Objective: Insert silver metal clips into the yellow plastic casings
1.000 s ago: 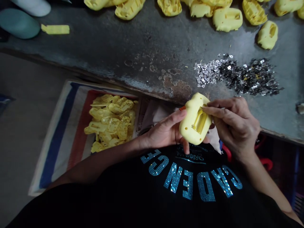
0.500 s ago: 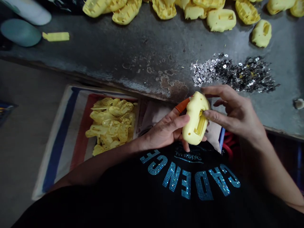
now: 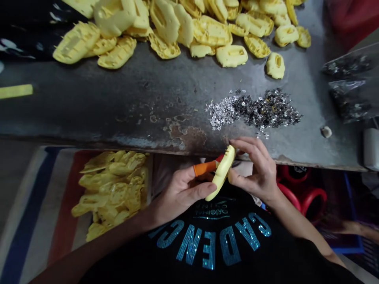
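A yellow plastic shell (image 3: 221, 173) is turned edge-on in front of my chest, with small notches along its upper edge. My left hand (image 3: 185, 189) pinches it from the left, thumb on the near side. An orange finger cot (image 3: 205, 168) covers one of that hand's fingers, and a bit of red shows by its tip. On the other side, my right hand (image 3: 256, 169) has its fingertips at the shell's top end and its thumb against the right face. Whether a small part is between those fingers is hidden. Ahead lies a pile of small shiny metal clips (image 3: 257, 108).
Many more yellow shells (image 3: 211, 30) cover the back of the worn metal table (image 3: 124, 98). Below its edge, at left, a box holds stacked shells (image 3: 115, 189). Clear bags of dark parts (image 3: 351, 98) lie at right. Another person's arm (image 3: 352, 228) shows at lower right.
The shell has turned from showing its slotted face to standing edge-on. My right thumb has left the slot. The view has shifted, showing more of the table's right and back.
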{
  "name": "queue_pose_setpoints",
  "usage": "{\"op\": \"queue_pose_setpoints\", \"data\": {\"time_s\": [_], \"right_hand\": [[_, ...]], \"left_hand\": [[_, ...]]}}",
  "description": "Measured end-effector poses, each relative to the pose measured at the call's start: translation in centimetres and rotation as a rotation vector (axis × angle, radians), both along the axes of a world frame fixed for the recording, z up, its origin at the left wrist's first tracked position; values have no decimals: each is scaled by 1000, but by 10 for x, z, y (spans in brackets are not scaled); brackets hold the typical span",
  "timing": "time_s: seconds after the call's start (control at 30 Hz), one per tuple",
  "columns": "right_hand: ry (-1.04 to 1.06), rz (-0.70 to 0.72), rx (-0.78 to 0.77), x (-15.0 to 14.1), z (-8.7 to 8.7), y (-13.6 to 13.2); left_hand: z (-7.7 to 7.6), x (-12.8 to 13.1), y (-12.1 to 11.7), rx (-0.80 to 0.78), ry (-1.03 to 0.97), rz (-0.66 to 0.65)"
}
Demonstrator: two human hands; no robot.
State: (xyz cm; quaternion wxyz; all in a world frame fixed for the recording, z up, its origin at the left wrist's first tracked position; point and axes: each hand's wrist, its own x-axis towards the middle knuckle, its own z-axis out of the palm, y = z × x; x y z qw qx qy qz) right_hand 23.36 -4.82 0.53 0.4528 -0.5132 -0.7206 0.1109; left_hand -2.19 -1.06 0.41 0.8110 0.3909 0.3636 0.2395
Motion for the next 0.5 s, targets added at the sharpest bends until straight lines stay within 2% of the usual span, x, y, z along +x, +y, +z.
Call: {"op": "queue_pose_setpoints", "data": {"time_s": [0.17,0.27,0.33,0.37,0.4,0.5], "right_hand": [[-14,-20,1,3,0,3],[-41,65,-78,12,5,12],[-121,147,-154,28,8,23],[-194,130,-166,39,8,29],[-285,50,-161,50,7,36],[-563,-341,-133,76,-1,49]], "left_hand": [[-2,8,10,131,45,34],[-4,10,21,-57,-126,-52],[-5,9,29,-195,-266,-139],[-6,8,32,-220,-306,-158],[-6,7,35,-215,-322,-152],[-6,4,39,-133,-325,-53]]}}
